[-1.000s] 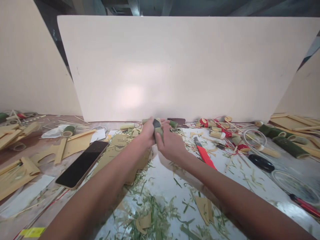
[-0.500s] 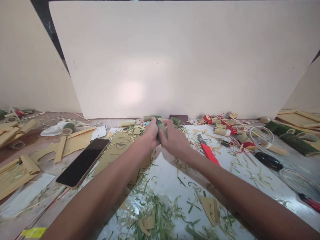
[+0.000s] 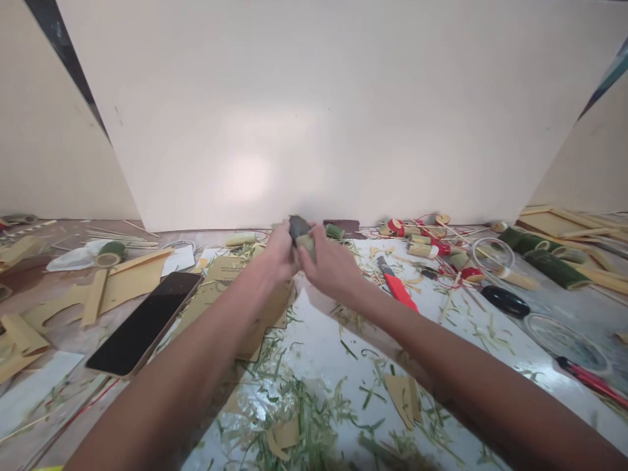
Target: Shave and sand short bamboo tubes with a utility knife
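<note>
Both hands are together at the far middle of the work surface, closed around one small bundle: the left hand (image 3: 279, 254) seems to grip a dark grey piece (image 3: 299, 227), while the right hand (image 3: 334, 263) presses its thumb and fingers on a pale green bamboo piece (image 3: 305, 246) tight against it. The step in hand looks like rubbing or shaping — the dark piece could be an abrasive sheet, though its make is too blurred to tell, and some of the fingertips are hidden. As a judgement, working on from this hold calls for a firm left grip and even pressure from the right, with the bamboo kept from slipping. Below lies a white sheet (image 3: 314, 320), strewn with curled green shavings (image 3: 314, 418). A red-handled knife (image 3: 400, 291) rests to the right of the hands, near pieces bound in red (image 3: 395, 227); farther right are a black oval object (image 3: 505, 301) and dark green bamboo tubes (image 3: 557, 269). Printed cardboard (image 3: 209, 294) lies beneath the left forearm, with a phone (image 3: 144, 324) beside it and flat tan pieces (image 3: 142, 268) beyond — these partly on the brownish tabletop (image 3: 53, 282). A tall pale panel (image 3: 314, 131) stands behind everything, flanked by two more; only dark slivers of the room show between them.
</note>
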`<state>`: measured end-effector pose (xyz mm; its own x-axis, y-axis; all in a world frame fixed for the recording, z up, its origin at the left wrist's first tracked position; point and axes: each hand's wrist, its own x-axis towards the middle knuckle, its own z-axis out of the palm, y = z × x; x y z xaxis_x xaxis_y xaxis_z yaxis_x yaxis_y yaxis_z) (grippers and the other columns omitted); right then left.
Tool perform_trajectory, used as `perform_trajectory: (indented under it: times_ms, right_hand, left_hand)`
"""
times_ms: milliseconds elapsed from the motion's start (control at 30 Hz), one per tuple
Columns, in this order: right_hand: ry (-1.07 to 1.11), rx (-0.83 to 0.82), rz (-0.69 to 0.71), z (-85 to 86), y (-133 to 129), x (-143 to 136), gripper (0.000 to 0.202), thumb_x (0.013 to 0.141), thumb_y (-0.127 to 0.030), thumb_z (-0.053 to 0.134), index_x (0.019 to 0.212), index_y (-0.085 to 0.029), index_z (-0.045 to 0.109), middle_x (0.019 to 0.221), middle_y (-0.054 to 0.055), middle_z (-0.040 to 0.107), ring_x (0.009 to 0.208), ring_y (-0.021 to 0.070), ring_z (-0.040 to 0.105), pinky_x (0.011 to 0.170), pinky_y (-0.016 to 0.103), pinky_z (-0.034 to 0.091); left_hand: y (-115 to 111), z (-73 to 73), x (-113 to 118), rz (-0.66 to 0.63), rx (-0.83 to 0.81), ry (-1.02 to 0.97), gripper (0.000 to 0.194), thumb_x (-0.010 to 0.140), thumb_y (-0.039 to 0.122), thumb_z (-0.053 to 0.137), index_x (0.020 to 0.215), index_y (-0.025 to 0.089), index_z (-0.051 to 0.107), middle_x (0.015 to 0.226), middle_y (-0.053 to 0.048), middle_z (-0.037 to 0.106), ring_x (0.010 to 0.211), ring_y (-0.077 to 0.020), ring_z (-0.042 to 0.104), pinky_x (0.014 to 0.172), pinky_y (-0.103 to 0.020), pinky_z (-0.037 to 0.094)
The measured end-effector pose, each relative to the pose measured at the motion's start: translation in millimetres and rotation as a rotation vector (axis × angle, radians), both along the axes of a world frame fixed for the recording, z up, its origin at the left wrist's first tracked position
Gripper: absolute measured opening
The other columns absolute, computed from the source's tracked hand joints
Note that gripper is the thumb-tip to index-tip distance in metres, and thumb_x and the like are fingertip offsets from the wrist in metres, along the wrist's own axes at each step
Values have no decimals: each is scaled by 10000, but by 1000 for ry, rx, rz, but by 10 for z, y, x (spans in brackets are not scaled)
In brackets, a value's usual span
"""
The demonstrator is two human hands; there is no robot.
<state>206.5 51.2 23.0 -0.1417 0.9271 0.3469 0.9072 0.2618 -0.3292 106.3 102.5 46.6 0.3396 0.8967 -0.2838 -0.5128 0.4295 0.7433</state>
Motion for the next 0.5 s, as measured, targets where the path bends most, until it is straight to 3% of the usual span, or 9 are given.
perform_trajectory:
  times_ms: [133,267,400,500]
  right_hand:
    - [383,-89,90,-6,35,57,379,908,-391,441,1221,-178,435,904,111,656,836,301,616,758,408,429]
    - [710,-247,200,46,132,114,294,924,-425,359,1114,-225,461,821,39,616,699,208,583,646,336,460]
    - [994,-437,348,128,176,118,402,943,-501,219,986,-207,491,769,38,584,580,162,549,535,304,463]
    - [1131,-528,424,151,150,126,407,900,-604,374,898,-212,484,702,-1,531,480,120,484,457,270,421]
  left_hand:
    - [76,18,-117,-26,48,27,515,1000,392,241,1028,79,649,970,-151,722,761,-223,696,731,-354,574]
    - [207,22,-297,123,146,24,469,1003,429,245,1018,141,615,988,-92,711,775,-200,701,701,-334,579]
    - [238,11,-356,211,155,98,430,1004,426,250,961,156,582,722,-37,644,562,-162,645,588,-324,565]
    - [157,16,-307,160,180,137,362,987,418,348,920,150,583,638,-13,591,479,-141,591,538,-299,547]
